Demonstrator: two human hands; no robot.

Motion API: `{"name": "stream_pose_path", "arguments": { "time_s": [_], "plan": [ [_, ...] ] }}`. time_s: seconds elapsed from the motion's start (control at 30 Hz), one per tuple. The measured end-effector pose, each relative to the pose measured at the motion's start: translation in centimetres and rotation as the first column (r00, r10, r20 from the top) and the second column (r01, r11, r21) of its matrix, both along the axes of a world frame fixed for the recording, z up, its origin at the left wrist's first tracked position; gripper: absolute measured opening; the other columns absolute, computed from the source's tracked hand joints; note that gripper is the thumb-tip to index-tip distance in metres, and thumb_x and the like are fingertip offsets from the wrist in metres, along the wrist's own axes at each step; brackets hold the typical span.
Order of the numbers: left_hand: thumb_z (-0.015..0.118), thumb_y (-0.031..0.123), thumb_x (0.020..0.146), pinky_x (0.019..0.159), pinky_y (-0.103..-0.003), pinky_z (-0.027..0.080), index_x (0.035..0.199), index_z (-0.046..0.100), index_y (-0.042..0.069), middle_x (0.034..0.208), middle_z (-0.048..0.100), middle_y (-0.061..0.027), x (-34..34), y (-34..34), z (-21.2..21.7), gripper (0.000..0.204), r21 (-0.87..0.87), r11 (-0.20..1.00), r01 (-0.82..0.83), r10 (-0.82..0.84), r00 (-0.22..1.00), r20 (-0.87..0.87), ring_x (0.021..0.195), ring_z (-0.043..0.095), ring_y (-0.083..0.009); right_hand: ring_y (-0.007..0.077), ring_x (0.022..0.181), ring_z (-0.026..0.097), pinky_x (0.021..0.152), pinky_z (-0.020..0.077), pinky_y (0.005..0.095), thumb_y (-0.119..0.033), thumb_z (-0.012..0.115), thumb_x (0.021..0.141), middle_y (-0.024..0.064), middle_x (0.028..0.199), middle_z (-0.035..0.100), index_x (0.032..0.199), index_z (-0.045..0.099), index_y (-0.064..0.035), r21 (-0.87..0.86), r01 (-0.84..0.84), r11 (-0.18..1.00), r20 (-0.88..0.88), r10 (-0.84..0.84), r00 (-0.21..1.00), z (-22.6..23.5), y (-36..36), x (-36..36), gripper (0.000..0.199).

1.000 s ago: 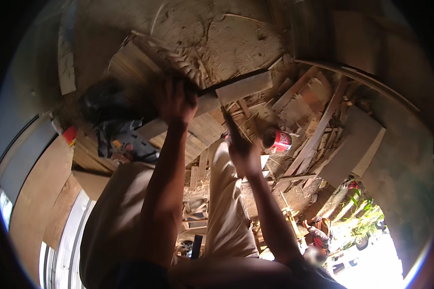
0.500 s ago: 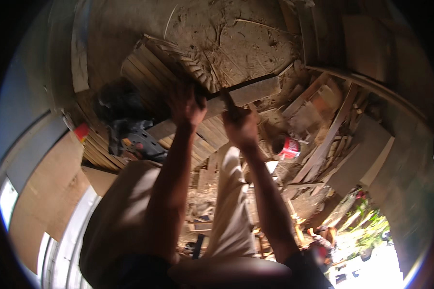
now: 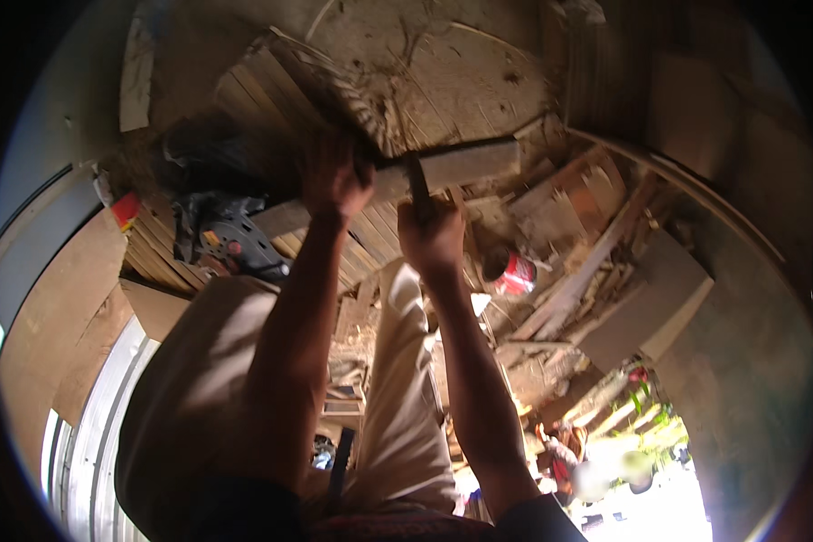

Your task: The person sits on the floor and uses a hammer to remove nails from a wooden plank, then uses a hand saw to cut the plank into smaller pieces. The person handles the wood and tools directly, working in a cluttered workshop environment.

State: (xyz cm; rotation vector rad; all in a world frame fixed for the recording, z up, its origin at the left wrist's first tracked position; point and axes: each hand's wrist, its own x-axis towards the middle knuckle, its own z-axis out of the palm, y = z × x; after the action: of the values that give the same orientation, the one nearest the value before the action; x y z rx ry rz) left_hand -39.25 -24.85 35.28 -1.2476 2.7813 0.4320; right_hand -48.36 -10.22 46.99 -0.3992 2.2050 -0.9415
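A long wooden board (image 3: 474, 166) lies aslant across a stack of narrow wooden slats (image 3: 384, 226). My left hand (image 3: 337, 181) presses on the board's middle with its fingers curled over it; shadow hides the fingertips. In a closed fist, my right hand (image 3: 432, 237) grips a dark narrow tool that looks like a handsaw (image 3: 418, 181), seen nearly edge-on. Its blade points away from me and crosses the board, right of my left hand. Left of the board lie a black plastic bag (image 3: 194, 221) and a dark power tool (image 3: 253, 246), partly in shadow.
A red can (image 3: 517, 274) stands right of my right forearm, among scrap wood (image 3: 574, 294) and a flat panel (image 3: 646, 294). Wood shavings litter the dirt floor (image 3: 479, 77) beyond the board. Boards lean at left; bright daylight enters at lower right.
The whole scene has shifted a little to the left in the view. Both hands stay on the board and tool, with only a slight movement of the right hand and tool.
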Motion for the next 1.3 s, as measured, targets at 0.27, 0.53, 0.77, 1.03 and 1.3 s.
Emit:
{"name": "stream_pose_path", "arguments": {
  "time_s": [0.27, 0.53, 0.77, 1.03, 1.3],
  "plan": [
    [0.071, 0.031, 0.073, 0.102, -0.055, 0.039, 0.115, 0.061, 0.015, 0.134, 0.047, -0.0106, -0.6, -0.4, 1.2, 0.046, -0.015, 1.0, -0.022, 0.022, 0.999, -0.023, 0.129, 0.041, -0.0372, 0.0184, 0.049, 0.059, 0.044, 0.0417, 0.0374, -0.016, 0.058, 0.086, 0.0091, 0.063, 0.061, 0.105, 0.043, -0.008, 0.35, -0.283, 0.893, 0.108, 0.262, 0.959, 9.5, 6.8, 2.5, 0.025],
    [0.069, 0.031, 0.073, 0.1, -0.057, 0.039, 0.115, 0.061, 0.016, 0.132, 0.049, -0.0094, -0.3, -0.2, 0.8, 0.046, -0.113, 0.994, 0.0, -0.016, 0.989, -0.144, 0.127, 0.044, -0.0364, 0.0292, 0.047, 0.057, 0.046, 0.0447, 0.0381, -0.009, 0.052, 0.082, 0.0194, 0.07, 0.064, 0.129, 0.06, -0.004, 0.035, -0.22, 0.975, -0.049, 0.222, 0.974, 8.7, 7.2, 2.7, 0.048],
    [0.069, 0.032, 0.073, 0.096, -0.055, 0.041, 0.114, 0.06, 0.015, 0.129, 0.051, -0.0105, -0.1, -0.1, -0.2, 0.046, -0.163, 0.987, -0.006, -0.014, 0.992, -0.126, 0.124, 0.048, -0.036, 0.0276, 0.046, 0.057, 0.043, 0.042, 0.0396, -0.015, 0.056, 0.087, 0.014, 0.058, 0.058, 0.097, 0.064, -0.0055, 0.112, -0.225, 0.968, -0.03, 0.229, 0.973, 4.6, 4.5, 1.0, 0.016],
    [0.067, 0.029, 0.075, 0.101, -0.055, 0.039, 0.116, 0.06, 0.017, 0.131, 0.052, -0.0123, -0.2, 0.1, 1.0, 0.043, -0.191, 0.981, 0.043, -0.06, 0.995, -0.085, 0.121, 0.049, -0.0369, 0.0223, 0.044, 0.05, 0.045, 0.0407, 0.0351, -0.009, 0.054, 0.086, 0.0152, 0.06, 0.057, 0.145, 0.044, -0.0035, 0.128, -0.197, 0.972, 0.121, 0.182, 0.976, 13.1, 8.0, 3.5, 0.06],
    [0.068, 0.027, 0.072, 0.1, -0.059, 0.038, 0.111, 0.06, 0.014, 0.13, 0.049, -0.0115, -0.5, -0.4, 0.6, 0.042, -0.144, 0.989, 0.026, -0.046, 0.989, -0.14, 0.125, 0.045, -0.0386, 0.0294, 0.048, 0.057, 0.045, 0.0428, 0.0417, -0.013, 0.057, 0.082, 0.0173, 0.055, 0.056, 0.069, 0.06, -0.0034, -0.027, -0.036, 0.999, -0.039, 0.035, 0.999, -1.0, -1.0, -0.3, 0.016]
  ]
}}
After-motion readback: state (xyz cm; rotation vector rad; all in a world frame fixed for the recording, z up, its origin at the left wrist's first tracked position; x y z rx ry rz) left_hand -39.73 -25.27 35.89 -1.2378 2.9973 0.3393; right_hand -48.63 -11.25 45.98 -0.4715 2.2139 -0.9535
